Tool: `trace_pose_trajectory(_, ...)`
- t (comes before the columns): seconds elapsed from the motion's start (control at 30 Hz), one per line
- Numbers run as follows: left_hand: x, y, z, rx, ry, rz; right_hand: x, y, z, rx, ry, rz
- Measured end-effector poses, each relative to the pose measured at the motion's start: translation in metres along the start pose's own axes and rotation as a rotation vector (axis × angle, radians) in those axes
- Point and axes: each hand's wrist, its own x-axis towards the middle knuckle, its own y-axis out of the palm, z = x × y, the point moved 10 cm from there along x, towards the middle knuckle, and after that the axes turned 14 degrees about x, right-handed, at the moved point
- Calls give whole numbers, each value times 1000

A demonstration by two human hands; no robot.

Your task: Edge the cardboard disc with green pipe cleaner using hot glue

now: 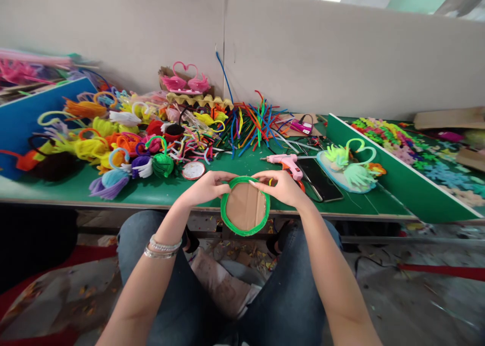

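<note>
Between my two hands is a round cardboard disc (245,207) edged with a green fuzzy rim, held over the table's front edge. My left hand (210,185) pinches its upper left rim, the thumb on the near face. On the upper right rim, my right hand (279,185) grips in the same way. Just beyond the right hand lies a pink glue gun (286,161), beside a dark phone (320,178). A small white-faced round disc with a red edge (193,170) rests on the table near the left hand.
Fuzzy swan figures (138,156) in many colours crowd the left. Loose pipe cleaners (257,121) pile up at the back, near a pink swan pair (185,81). Light-green swans (356,166) stand on the right. A green divider board (397,171) separates small flower-like pieces (409,149).
</note>
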Motion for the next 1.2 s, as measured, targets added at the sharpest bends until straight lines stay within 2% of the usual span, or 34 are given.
trace_pose_trajectory(0.3, 2, -4, 0, -25, -1, -37, 0, 1, -3, 46, 26, 26)
trace_pose_trajectory(0.4, 3, -14, 1, -86, 7, -118, 2, -5, -9, 78, 47, -26)
trace_pose_trajectory(0.5, 2, -21, 11, -137, -67, -165, 3, -15, -15, 131, 52, -113)
trace_pose_trajectory(0.57, 0, -22, 17, -164, -102, -151, 4, -21, -17, 163, 37, -155)
trace_pose_trajectory(0.73, -2, -19, 18, -208, -93, -85, 4, -27, -18, 165, 22, -191)
trace_pose_trajectory(1.0, 1, -24, 15, -162, -43, -155, 3, -28, -18, 179, 35, -207)
trace_pose_trajectory(1.2, -1, -22, 16, -173, -66, -122, 4, -29, -22, 213, 33, -210)
